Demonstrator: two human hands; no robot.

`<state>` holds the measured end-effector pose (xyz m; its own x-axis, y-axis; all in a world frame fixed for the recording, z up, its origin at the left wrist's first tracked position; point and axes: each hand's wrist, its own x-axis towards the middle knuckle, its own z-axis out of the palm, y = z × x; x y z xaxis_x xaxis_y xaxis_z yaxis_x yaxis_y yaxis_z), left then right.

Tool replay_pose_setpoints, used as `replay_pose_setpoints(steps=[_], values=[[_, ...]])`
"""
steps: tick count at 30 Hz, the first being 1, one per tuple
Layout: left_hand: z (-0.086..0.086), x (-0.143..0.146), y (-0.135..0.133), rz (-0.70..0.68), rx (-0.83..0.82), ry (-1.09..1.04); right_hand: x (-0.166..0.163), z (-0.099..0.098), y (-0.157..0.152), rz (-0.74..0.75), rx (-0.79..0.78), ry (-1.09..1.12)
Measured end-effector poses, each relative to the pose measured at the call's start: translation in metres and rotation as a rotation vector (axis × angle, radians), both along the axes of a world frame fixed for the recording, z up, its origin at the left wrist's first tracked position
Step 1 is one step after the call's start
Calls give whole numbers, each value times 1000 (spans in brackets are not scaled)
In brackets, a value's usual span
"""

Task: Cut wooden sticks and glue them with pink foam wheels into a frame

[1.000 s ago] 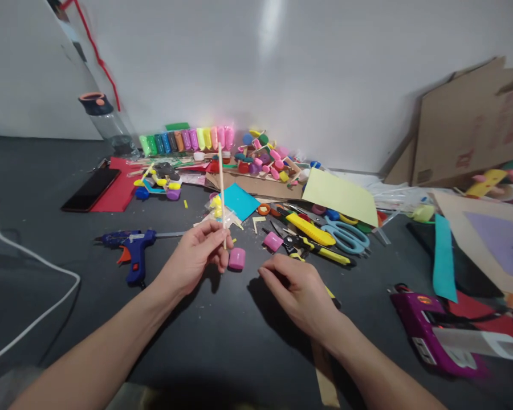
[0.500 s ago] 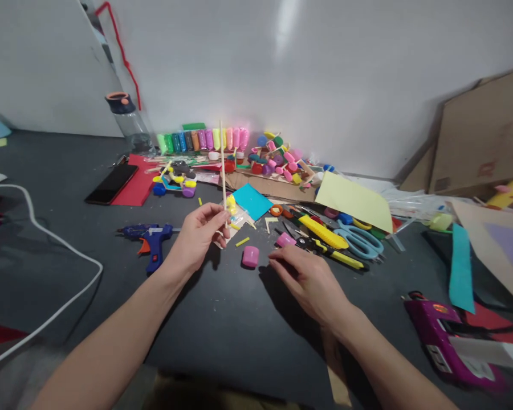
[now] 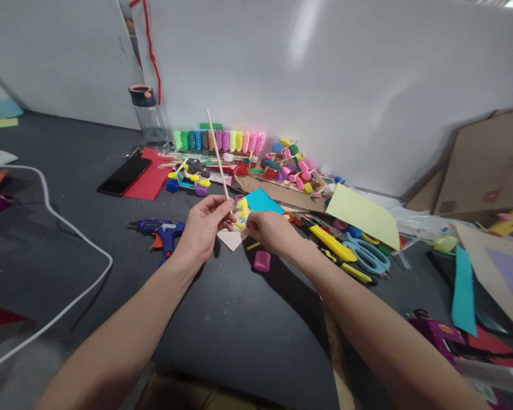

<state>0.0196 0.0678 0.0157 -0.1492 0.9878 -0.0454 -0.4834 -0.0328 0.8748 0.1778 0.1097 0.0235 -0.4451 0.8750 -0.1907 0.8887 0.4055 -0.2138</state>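
The left hand [image 3: 203, 228] grips a thin wooden stick [image 3: 218, 151] between thumb and fingers; the stick stands nearly upright above the middle of the table [image 3: 231, 336], its top leaning to the left. The right hand [image 3: 271, 230] is just to the right of it, fingers curled inward beside a small yellow piece [image 3: 239, 224]; I cannot tell whether it grips anything.

On the near side of the right hand lie a thin yellow strip [image 3: 253, 246] and a pink block [image 3: 262, 261]. Just beyond the hands is a sheet of blue paper [image 3: 264, 200]. To the left of the left hand lies a blue glue gun [image 3: 166, 242], and farther off a black phone [image 3: 126, 175] rests partly on red paper [image 3: 154, 181]. A small toy car [image 3: 188, 180] sits to the right of that paper.

At the far side, a row of coloured packets [image 3: 226, 140] stands against the wall [image 3: 239, 57], with a water bottle [image 3: 150, 121] to its left. To the right of the right hand are blue-handled scissors [image 3: 365, 255] and a yellow cutter [image 3: 333, 243], near a pale yellow sheet [image 3: 361, 215].
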Motion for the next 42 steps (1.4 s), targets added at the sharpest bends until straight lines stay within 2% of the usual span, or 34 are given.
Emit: replay_pose_setpoints(steps=[3,6,10,13,19,28,34,42], values=[[-2,2,0,-41,-33,3,-10,-11,8,-58,-50,9],[-5,4,-1,-82,-57,6,-4,-11,7,-125,-86,100],[-6,9,-6,-137,-71,20,15,6,-8,-206,-151,368],[-6,14,-11,-196,-72,33,24,18,-26,-206,-276,620],[-5,19,-18,-285,-87,61,27,15,-39,-184,-471,920],[-6,16,-19,-383,-151,57,34,12,-33,-215,-580,1031],[-6,16,-21,-453,-192,11,32,12,-34,-259,-541,1117],[-5,23,-27,-516,-199,-11,29,11,-33,-268,-567,1236]])
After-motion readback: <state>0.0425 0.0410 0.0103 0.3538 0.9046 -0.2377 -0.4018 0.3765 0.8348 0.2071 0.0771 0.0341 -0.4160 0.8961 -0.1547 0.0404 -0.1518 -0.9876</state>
